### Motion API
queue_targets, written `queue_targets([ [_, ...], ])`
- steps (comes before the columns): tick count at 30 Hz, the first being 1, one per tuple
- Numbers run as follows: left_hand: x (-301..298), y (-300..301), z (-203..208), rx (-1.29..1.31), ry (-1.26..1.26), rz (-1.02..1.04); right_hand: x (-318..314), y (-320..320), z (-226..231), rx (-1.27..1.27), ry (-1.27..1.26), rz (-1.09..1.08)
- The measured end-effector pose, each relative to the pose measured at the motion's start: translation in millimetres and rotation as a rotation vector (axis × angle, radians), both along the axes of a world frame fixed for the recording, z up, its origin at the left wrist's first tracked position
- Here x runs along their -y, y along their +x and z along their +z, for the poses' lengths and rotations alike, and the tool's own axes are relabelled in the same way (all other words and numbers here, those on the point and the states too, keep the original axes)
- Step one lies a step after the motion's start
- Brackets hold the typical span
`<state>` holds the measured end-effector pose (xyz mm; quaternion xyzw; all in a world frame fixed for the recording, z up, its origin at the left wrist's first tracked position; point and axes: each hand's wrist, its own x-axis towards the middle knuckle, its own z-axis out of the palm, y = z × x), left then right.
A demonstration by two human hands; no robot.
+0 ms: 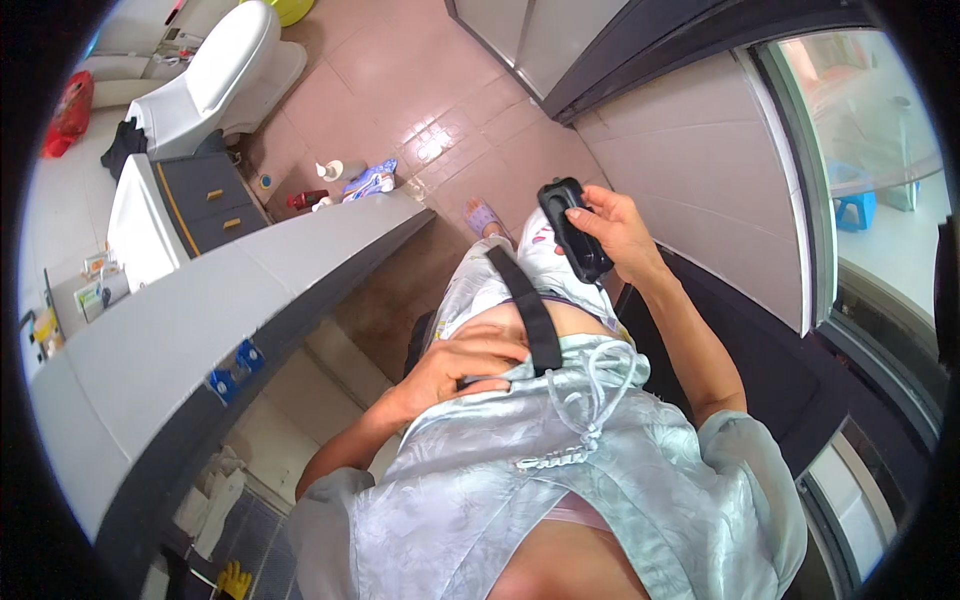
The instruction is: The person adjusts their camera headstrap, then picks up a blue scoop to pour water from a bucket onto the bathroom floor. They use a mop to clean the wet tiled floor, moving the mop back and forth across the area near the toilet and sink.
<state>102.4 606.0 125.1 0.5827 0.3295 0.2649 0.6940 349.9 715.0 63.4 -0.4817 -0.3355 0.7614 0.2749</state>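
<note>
My right hand [618, 232] grips a black oblong case [576, 230] with a hollowed face, held over my thigh by the right wall. At my waist, my left hand [465, 362] has its thumb and fingers closed near the hem of my pale shiny top [470, 440]. Something dark shows between them, too covered to name. A wide black strap [530, 312] hangs loose across my bare midriff and patterned trousers [475, 285], right of the left hand's fingertips. A pale drawstring [600, 390] dangles from the top's hem.
On my left runs a grey-topped ledge [290, 245] with dark edging. Beyond it stand a white toilet [225, 65], a dark drawer cabinet [205, 200] and bottles [335, 171] on the tiled floor [400, 80]. A glazed window [860, 130] lies to the right.
</note>
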Motion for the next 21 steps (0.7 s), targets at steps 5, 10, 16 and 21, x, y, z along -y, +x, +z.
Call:
queue_targets([
  [5,-51,15,-11,0.119,-0.348,0.486,-41,-25,9,0.144,0.172,0.305],
  [10,-100,40,-13,0.236,-0.725,0.768,-78,-63,28,0.192,0.438,0.448],
  [16,-135,40,-25,0.687,-0.740,1.187,-130,-33,18,0.207,0.455,0.391],
  [21,-153,26,-9,-0.169,-0.616,0.862,-133,19,-19,0.564,0.578,0.962],
])
